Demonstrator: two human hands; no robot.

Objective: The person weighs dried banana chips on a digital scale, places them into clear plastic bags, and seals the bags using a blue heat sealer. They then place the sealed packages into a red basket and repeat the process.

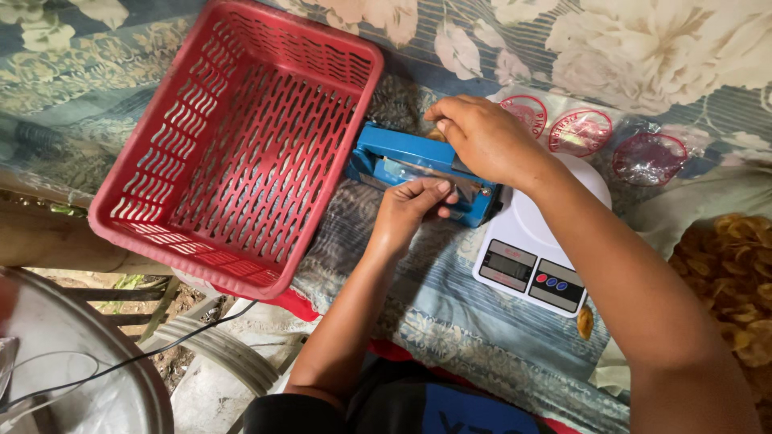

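blue sealer (402, 157) under right hand (482, 137) pressing its bar, left hand (410, 210) pinching clear bag (418, 173) at its front

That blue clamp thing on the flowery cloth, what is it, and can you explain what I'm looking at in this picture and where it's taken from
The picture comes from a camera worn on a person's head, looking down at their own two bare hands. The blue clamp thing looks like a small tabletop bag sealer, though I cannot be sure. The right hand presses down on its top bar. The left hand pinches a clear plastic bag at the sealer's front edge. Beside it to the left lies a red slotted plastic basket with nothing in it. To the right stands a white kitchen scale, and behind it lie clear bags with round red labels. At the far right edge is a heap of golden chips. Everything rests on a flowered cloth.
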